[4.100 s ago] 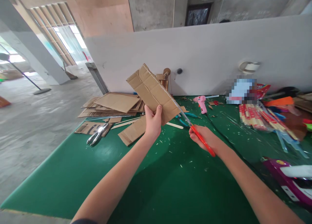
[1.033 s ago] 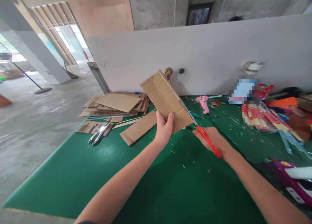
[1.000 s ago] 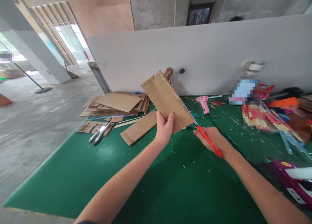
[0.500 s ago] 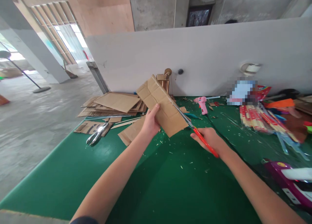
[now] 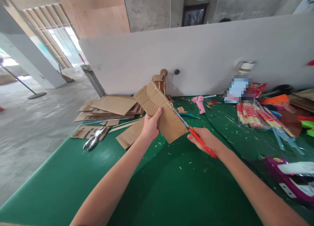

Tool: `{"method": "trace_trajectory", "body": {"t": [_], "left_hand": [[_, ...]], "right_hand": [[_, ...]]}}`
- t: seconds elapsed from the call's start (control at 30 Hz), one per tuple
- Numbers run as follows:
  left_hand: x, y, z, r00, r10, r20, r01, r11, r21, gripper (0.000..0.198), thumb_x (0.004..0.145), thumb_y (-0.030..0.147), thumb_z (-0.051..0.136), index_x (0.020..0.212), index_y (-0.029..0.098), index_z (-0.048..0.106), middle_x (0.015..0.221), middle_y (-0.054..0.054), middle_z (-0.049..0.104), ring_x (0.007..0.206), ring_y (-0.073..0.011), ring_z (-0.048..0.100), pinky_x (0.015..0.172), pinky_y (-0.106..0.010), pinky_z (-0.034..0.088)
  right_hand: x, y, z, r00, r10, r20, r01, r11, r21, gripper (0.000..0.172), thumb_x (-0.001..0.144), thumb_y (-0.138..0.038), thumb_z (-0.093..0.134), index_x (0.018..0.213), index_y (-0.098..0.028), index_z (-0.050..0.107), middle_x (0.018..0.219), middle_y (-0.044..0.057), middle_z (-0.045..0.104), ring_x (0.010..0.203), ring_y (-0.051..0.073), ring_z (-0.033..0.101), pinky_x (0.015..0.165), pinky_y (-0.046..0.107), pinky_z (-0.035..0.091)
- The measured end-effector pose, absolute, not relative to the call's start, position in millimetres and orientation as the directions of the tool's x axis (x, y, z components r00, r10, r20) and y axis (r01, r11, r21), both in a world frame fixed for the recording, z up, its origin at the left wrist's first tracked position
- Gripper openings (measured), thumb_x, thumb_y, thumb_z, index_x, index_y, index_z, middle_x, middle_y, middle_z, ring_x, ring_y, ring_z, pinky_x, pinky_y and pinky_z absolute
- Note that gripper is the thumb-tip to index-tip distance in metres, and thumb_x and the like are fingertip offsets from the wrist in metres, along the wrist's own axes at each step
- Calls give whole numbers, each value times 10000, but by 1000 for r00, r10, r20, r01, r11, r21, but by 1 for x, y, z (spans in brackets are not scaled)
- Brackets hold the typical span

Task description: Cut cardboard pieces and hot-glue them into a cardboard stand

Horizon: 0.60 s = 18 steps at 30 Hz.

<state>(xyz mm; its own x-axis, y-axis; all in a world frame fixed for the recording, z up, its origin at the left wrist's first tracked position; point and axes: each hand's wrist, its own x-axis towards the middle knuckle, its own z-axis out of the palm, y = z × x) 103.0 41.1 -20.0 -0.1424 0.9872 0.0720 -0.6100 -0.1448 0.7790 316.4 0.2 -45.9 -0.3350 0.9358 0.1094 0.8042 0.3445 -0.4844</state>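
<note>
My left hand [image 5: 152, 123] grips a creased brown cardboard piece [image 5: 169, 121], thumb on its face and the other fingers behind it. The piece is held tilted above the green table. My right hand [image 5: 204, 139] is closed round the red handles of a pair of scissors [image 5: 200, 141]. Their metal blades lie along the right edge of the cardboard, pointing up and left. Whether the blades have cut into it there, I cannot tell. Below and left of my left hand, another cardboard piece [image 5: 130, 132] lies on the table.
Stacked cardboard sheets [image 5: 113, 106] and silver pliers [image 5: 94, 139] lie at the left of the green table [image 5: 152, 193]. A pink glue gun [image 5: 200, 104] with a dark cord is behind my right hand. Packaged sticks [image 5: 249, 116] and a purple device [image 5: 287, 177] are at the right.
The view has shifted slightly, so most things appear a little further left. The cardboard and scissors stay in my hands in nearly the same pose.
</note>
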Motion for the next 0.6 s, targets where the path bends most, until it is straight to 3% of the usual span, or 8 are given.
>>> {"method": "trace_trajectory", "body": {"t": [0.3, 0.6], "left_hand": [[108, 39, -22, -125, 991, 43, -663, -115, 740, 327, 644, 292, 805, 931, 193, 683, 1013, -60, 722, 980, -236, 663, 954, -392, 496], [109, 37, -23, -102, 994, 29, -700, -92, 708, 280, 698, 289, 767, 948, 206, 675, 1007, -44, 720, 984, -224, 659, 957, -389, 494]], "right_hand": [[312, -3, -40, -315, 938, 142, 857, 346, -381, 429, 911, -519, 329, 603, -225, 369, 598, 33, 540, 538, 172, 506, 582, 284, 352], [306, -4, -34, -317, 944, 93, 901, 330, -283, 368, 935, -415, 348, 657, -211, 478, 683, 74, 636, 654, 223, 619, 601, 288, 365]]}}
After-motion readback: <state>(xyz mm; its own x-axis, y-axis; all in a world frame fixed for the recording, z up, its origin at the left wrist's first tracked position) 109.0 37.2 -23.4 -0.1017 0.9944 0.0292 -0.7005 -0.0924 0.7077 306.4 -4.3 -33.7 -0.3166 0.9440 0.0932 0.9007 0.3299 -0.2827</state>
